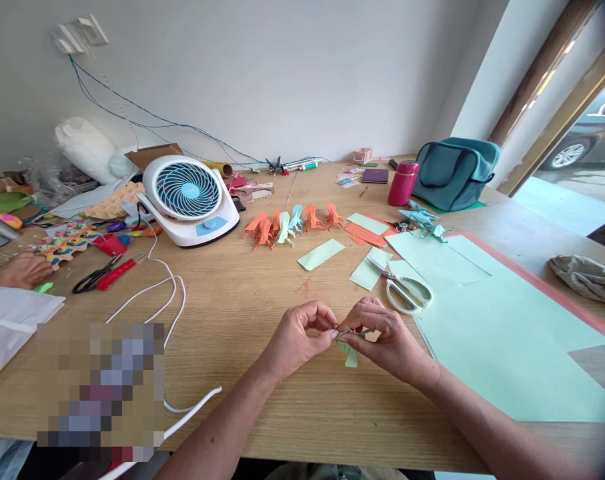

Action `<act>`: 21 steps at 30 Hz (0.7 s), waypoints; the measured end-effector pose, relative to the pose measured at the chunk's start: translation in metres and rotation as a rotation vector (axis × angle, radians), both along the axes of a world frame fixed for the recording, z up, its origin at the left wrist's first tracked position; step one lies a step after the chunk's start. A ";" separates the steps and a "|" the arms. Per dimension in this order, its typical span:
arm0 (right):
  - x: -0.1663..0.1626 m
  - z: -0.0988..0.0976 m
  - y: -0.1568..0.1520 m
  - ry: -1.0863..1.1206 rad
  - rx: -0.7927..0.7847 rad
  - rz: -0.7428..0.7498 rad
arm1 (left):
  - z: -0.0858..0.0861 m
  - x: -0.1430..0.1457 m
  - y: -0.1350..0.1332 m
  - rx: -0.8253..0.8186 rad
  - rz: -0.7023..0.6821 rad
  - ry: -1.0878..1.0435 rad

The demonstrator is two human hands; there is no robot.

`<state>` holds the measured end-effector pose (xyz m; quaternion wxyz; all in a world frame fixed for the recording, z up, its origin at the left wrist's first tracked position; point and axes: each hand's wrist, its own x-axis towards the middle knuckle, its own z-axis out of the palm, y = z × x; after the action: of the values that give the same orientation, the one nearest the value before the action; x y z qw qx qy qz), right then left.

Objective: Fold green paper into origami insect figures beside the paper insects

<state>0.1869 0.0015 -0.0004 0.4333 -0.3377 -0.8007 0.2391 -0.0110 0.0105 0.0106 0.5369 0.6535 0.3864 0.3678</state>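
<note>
Both my hands meet over the front middle of the table, pinching one small piece of folded light green paper [351, 357]. Thumb and fingertips of my left hand [302, 337] grip its left end. My right hand [385, 337] is closed on the other side, its fingers covering much of the paper, so the full shape is hidden. Part of the paper hangs below the fingers. White-handled scissors [406, 290] lie just beyond my right hand on cut green strips [369, 268]. Farther back stand several folded paper figures [283, 229] in orange, green and blue.
Large green sheets [502, 333] cover the table's right side. A white fan [187, 200] stands back left, its white cable [182, 300] looping forward. A pink bottle [403, 183] and teal bag [455, 175] stand back right. Another person's hand [25, 270] is at far left.
</note>
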 end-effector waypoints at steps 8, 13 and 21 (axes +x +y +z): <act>0.002 0.005 0.000 0.011 -0.043 -0.003 | 0.003 0.002 -0.005 0.142 0.058 0.041; 0.001 0.007 -0.002 -0.005 -0.079 -0.014 | 0.006 0.002 -0.006 0.207 0.050 0.109; 0.001 0.008 -0.003 0.023 -0.174 -0.003 | 0.005 0.003 -0.010 0.280 0.066 0.111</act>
<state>0.1882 -0.0016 0.0078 0.4118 -0.3726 -0.7713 0.3109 -0.0080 0.0005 0.0158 0.4059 0.7283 0.3819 0.3988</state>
